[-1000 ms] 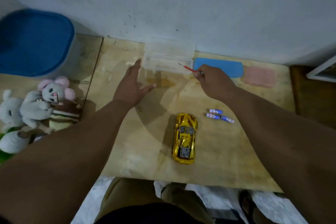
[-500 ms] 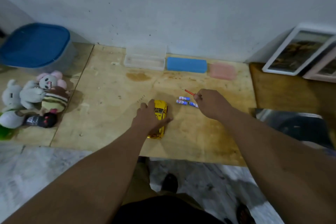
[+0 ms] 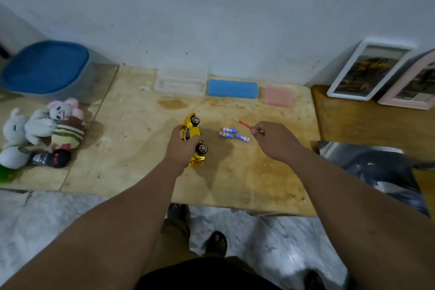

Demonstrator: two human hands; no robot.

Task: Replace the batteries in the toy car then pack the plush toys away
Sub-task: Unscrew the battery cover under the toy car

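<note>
Gold car (image 3: 193, 135): tipped on its side, two wheels facing right, gripped mid-body by the left hand; nose toward the wall
Left hand (image 3: 180, 148): closed round the car from its left side, fingers wrapped over the body
Right hand (image 3: 276, 140): pinched shut on the red screwdriver, thumb and fingers at the handle end
Screwdriver (image 3: 243, 124): red handle, thin metal tip pointing up-left, held above the board near the batteries
Batteries (image 3: 234, 134): three, blue and white, lying together on the board between car and right hand
Board (image 3: 131, 148): pale plywood, stained, against the wall
Plush toys (image 3: 40, 132): heap at the left edge of the boards, grey and pink animals on top, a dark one at the front
Clear case (image 3: 180, 83): open, at the wall end of the board
Blue case (image 3: 232, 89): shut, just right of the clear case
Pink case (image 3: 279, 96): right of the blue case
Blue-lidded tub (image 3: 44, 67): far left, behind the plush toys
Picture frames (image 3: 367, 73): two, leaning on the wall at right
</note>
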